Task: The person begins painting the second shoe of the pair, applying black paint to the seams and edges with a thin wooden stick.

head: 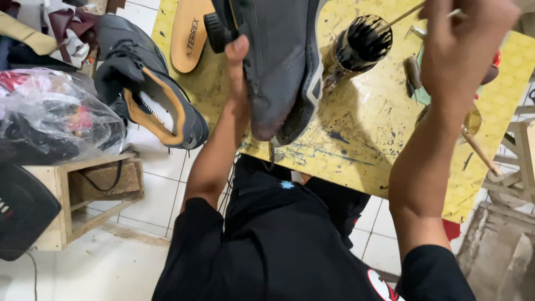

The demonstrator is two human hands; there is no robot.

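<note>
Head view: white tiled floor (161, 192), with a yellow, paint-spattered bench (362, 128) whose near edge runs above the lap. Left of the bench, a second shoe (147, 97) rests on a wooden crate (83, 189). Left hand (238, 72), grip closed on the grey shoe (281, 67), holds it over the bench, long axis upright, toe down. Right hand (462, 39) pinches a thin stick (404, 15) over a dark can (362, 44).

head camera looks steeply down, close over the yellow table (379, 139).
</note>
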